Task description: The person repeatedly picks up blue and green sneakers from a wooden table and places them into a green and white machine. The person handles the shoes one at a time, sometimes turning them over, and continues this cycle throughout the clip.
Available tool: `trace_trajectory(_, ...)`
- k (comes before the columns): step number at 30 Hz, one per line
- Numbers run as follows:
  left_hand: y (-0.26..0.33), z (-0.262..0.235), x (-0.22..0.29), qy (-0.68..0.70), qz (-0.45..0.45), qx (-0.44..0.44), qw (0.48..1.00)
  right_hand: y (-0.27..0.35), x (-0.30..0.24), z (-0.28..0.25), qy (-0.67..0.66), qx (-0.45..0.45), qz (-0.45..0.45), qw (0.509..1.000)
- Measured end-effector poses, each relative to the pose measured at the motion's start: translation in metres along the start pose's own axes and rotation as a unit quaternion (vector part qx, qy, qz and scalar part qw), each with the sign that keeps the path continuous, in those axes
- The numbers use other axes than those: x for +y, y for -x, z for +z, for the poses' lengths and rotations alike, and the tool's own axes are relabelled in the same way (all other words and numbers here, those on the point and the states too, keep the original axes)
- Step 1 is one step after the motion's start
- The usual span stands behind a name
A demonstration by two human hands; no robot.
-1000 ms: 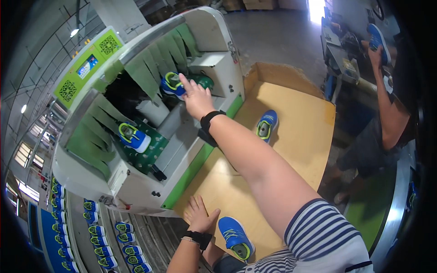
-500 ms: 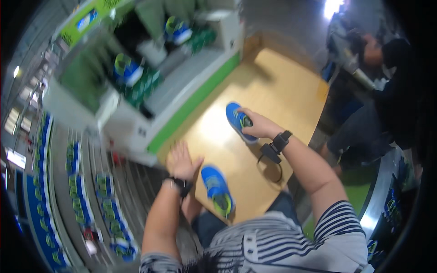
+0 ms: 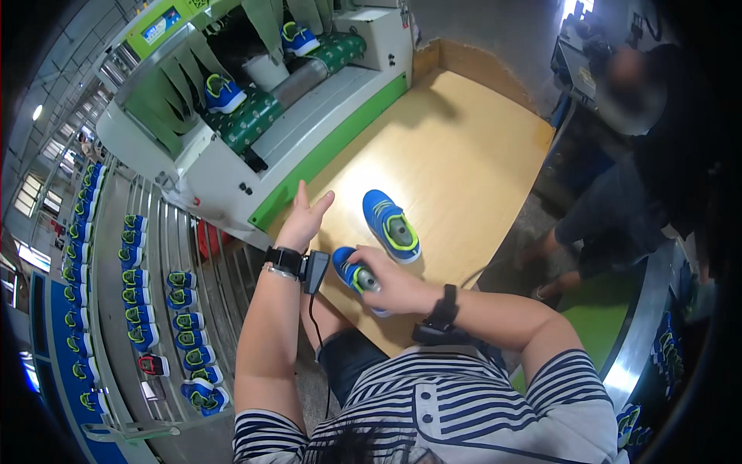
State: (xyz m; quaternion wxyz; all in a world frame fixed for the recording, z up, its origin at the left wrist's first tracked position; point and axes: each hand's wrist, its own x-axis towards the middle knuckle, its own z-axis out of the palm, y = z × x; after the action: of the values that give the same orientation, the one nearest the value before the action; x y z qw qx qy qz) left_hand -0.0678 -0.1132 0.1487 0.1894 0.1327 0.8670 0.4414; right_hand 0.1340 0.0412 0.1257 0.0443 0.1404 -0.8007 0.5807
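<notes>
Shirt (image 3: 371, 390): we wear navy-and-white stripes, short-sleeved
Buttons (image 3: 426, 396): our placket has dark ones
Shorts (image 3: 346, 363): dark
Wristbands (image 3: 444, 308): ours are black
Cable (image 3: 312, 313): thin, black

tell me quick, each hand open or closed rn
Left hand: open, thumb spread, nothing seen in it.
Right hand: closed on the blue shoe nearer the wearer.

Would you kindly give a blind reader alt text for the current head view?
The right hand grips a blue and lime sneaker near the edge of a smooth tan board, beside a second such sneaker; the left hand is open and empty. Beyond, a white and green machine holds two more sneakers.
</notes>
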Motion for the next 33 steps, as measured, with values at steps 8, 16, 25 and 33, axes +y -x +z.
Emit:
trace_trajectory(8,0.051,0.087,0.017,0.088,0.132,0.160,0.974,0.039,-0.050,-0.144,-0.094,0.211,-0.016,0.973)
trace_trajectory(16,0.033,0.166,0.020,0.139,0.189,0.154,0.960,0.044,0.089,-0.130,0.016,0.301,0.101,0.948)
trace_trajectory(25,-0.056,-0.032,0.153,-0.018,0.375,0.455,0.808,0.043,0.083,-0.122,0.079,0.333,0.142,0.929)
trace_trajectory(33,-0.126,-0.116,0.118,-0.026,0.227,0.438,0.870,0.021,0.069,-0.150,-0.001,0.334,0.156,0.930)
